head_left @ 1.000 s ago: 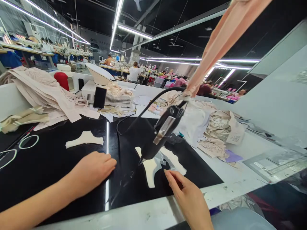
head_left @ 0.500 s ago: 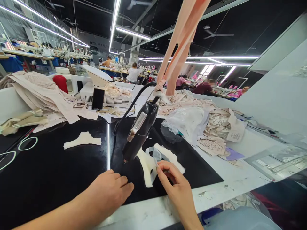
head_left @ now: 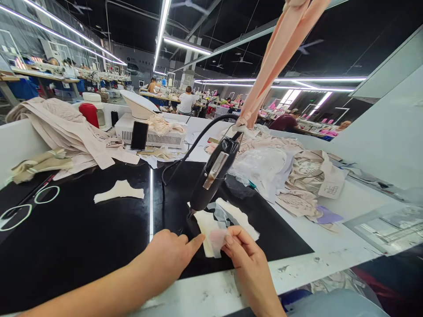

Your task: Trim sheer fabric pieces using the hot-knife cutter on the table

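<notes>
the cream fabric piece (head_left: 205, 223) on the black mat (head_left: 82, 237) is pinched by the right hand (head_left: 247, 259); the left hand (head_left: 167, 259) is stretched to its edge by the forefinger, nothing held. either hand could be nicked if the hanging tool (head_left: 213, 176) just behind is swung.

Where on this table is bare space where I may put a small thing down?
The black mat is bare between the cream piece, the rings and the left hand. The white edge right of the mat is bare too. Crowded: around the hanging tool and right hand, pinching a sheer piece, and the fabric pile behind.
</notes>
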The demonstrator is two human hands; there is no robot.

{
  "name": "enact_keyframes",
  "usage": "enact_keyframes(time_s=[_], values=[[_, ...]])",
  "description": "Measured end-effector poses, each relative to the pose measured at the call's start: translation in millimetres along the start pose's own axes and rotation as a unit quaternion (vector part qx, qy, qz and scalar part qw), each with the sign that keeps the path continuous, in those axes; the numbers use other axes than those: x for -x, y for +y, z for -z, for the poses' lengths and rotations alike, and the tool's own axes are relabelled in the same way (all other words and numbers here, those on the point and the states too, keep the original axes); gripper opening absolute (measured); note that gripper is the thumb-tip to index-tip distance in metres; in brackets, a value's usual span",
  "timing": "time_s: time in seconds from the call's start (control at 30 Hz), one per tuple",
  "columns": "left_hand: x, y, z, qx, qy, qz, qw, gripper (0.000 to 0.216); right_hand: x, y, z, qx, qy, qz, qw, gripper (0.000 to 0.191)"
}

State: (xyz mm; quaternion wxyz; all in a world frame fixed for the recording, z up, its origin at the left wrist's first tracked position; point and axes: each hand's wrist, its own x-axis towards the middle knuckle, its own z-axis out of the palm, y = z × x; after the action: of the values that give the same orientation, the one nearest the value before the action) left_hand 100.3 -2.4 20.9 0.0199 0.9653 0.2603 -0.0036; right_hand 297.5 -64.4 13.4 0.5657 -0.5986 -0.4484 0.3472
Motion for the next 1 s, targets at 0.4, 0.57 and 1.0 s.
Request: enact_keyframes(time_s=[0.4,0.57,1.0], values=[[-36.2,21.7,8.6,0.035,-0.058,0.133,0.989,0.055,5.4,-2.6,10.7,-0.113,-0.015,-0.018,0.993,0.035],[-36.6,19.8,14.5,0.045,-0.087,0.094,0.991,0.03,12.8,-12.5,19.4,-0.145,-0.04,-0.018,0.988,0.037],[-14.1,15.3,18.3,0.033,-0.063,0.111,0.991,0.037,-14.2,-10.1,6.5,-0.193,0.026,-0.094,0.976,0.034]])
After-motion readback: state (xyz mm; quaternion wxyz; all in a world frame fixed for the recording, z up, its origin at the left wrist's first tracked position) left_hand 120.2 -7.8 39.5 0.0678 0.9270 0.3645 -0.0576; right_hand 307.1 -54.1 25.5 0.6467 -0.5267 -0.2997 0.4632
